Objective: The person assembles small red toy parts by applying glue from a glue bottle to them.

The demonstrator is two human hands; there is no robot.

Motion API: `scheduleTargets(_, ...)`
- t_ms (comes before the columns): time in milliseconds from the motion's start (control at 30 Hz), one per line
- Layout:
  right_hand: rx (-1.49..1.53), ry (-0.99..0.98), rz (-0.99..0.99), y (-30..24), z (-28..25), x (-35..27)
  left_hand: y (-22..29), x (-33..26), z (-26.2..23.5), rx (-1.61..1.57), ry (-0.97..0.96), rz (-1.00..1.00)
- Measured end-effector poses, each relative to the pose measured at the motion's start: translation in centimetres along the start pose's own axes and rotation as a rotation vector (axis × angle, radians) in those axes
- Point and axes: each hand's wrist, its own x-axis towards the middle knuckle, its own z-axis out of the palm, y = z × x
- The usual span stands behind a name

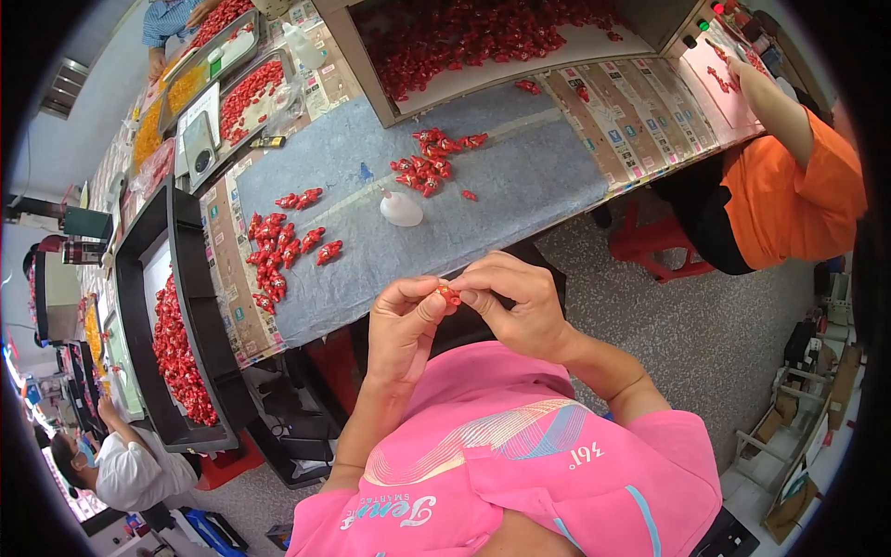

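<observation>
My left hand (pixel 404 320) and my right hand (pixel 515 297) meet in front of my chest, both pinching one small red piece (pixel 448 295) between thumb and fingertips. Beyond the hands lies a blue-grey mat (pixel 520 176) on the workbench. On the mat sit a row of red pieces (pixel 278 246) at the left, a looser cluster of red pieces (pixel 432 162) further back, and a small white squeeze bottle (pixel 400 208) lying between them.
A black tray (pixel 181 334) full of red pieces stands at my left. A beige bin (pixel 483 42) of red pieces sits at the back. A person in orange (pixel 789 186) works at the right, another in white (pixel 130 464) at lower left. A red stool (pixel 650 246) stands under the bench.
</observation>
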Motion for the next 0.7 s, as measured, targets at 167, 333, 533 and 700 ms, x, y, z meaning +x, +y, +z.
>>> scheduleTargets(167,-0.011,0.001,-0.024,0.53,0.17,-0.16,-0.02,0.05,-0.18,0.006,0.001,0.004)
scheduleTargets(333,0.005,-0.004,-0.011,0.54,0.24,-0.32,0.03,-0.09,-0.25,0.018,0.01,-0.017)
scheduleTargets(533,0.003,-0.018,0.015,0.58,0.31,-0.39,-0.07,-0.13,-0.6,0.024,0.037,-0.024)
scheduleTargets(700,0.017,-0.024,0.036,0.6,0.53,-0.41,-0.01,-0.19,-0.68,0.038,0.032,-0.015)
